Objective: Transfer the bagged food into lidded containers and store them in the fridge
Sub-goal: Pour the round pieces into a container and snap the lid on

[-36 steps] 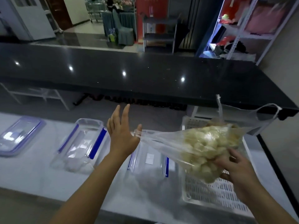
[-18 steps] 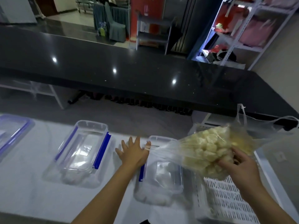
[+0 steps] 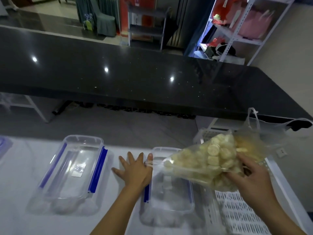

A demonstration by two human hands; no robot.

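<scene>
A clear plastic bag of pale round food slices (image 3: pixel 208 160) hangs tilted, its mouth pointing down-left over an empty clear container with blue clips (image 3: pixel 171 216). My right hand (image 3: pixel 250 177) grips the bag's raised bottom end from below. My left hand (image 3: pixel 135 170) lies with fingers spread at the container's left rim, and its thumb touches the bag's mouth. A second empty clear container (image 3: pixel 84 138) stands to the left on the white table.
A white slotted basket (image 3: pixel 237 216) sits under my right hand, and another thin bag with yellowish contents (image 3: pixel 249 143) is behind the first. A blue-edged lid (image 3: pixel 3 146) lies at the far left. A black counter (image 3: pixel 135 82) runs across behind the table.
My left hand has dropped from mid-air to the container's left rim. The bag has tilted further, with its mouth now low over the container. The view has shifted down.
</scene>
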